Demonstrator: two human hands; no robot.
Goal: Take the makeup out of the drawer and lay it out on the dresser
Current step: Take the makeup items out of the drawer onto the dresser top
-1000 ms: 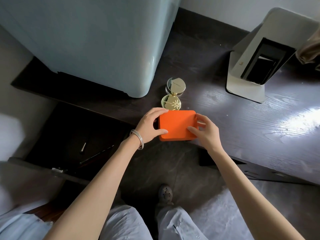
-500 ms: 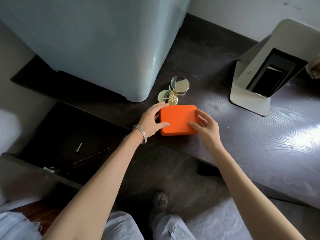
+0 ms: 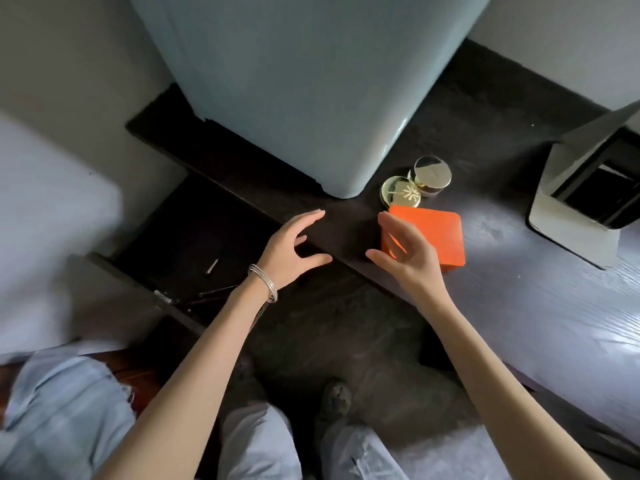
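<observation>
An orange box point(image 3: 434, 237) lies flat on the dark wooden dresser top point(image 3: 519, 289), near its front edge. Just behind it sit a round gold compact point(image 3: 400, 191) and a gold-lidded jar point(image 3: 432, 176). My right hand point(image 3: 405, 258) hovers over the box's left edge with fingers spread, holding nothing. My left hand point(image 3: 291, 249), with silver bangles at the wrist, hangs open to the left of the box, above the dresser's front edge. The open drawer point(image 3: 194, 244) lies at lower left, dark inside, with a small stick-like item point(image 3: 212, 265) and thin pencils point(image 3: 214, 292).
A pale blue cabinet-like appliance point(image 3: 304, 81) stands on the dresser behind the hands. A white stand with a dark panel point(image 3: 585, 199) sits at the right. My knees in light jeans and a shoe point(image 3: 334, 396) are below, on the dark floor.
Both hands have let go of the orange box and drawn back toward the left. The box stays on the dresser. The view has swung left toward the drawer.
</observation>
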